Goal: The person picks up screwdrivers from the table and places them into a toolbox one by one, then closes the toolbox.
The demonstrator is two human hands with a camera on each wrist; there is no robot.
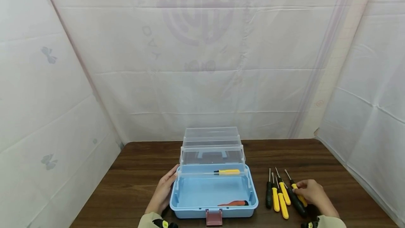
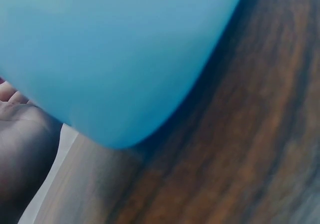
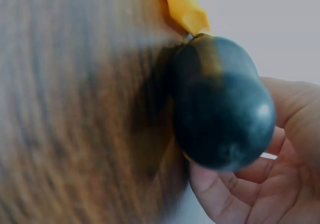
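Note:
A light-blue toolbox [image 1: 214, 213] stands with its clear lid and tray raised at the back. An orange-handled tool [image 1: 235, 203] lies inside; a yellow-handled screwdriver [image 1: 229, 172] lies in the clear tray. My left hand [image 1: 164, 190] holds the box at its left rear edge; the left wrist view shows the box's blue wall [image 2: 115, 73] and part of the palm [image 2: 25, 144]. To the right, my right hand [image 1: 313, 192] pinches a yellow-handled screwdriver [image 1: 302, 201]. Beside it lies a black-handled screwdriver [image 1: 297, 205]. A rounded black handle end [image 3: 225, 119] hides part of the fingers in the right wrist view.
Several more screwdrivers lie left of my right hand, among them a black-handled one [image 1: 269, 196] and a yellow-handled one [image 1: 283, 206]. The box's pink latch [image 1: 214, 217] hangs down in front. White sheeting [image 1: 202, 97] borders the brown wooden table [image 1: 126, 185].

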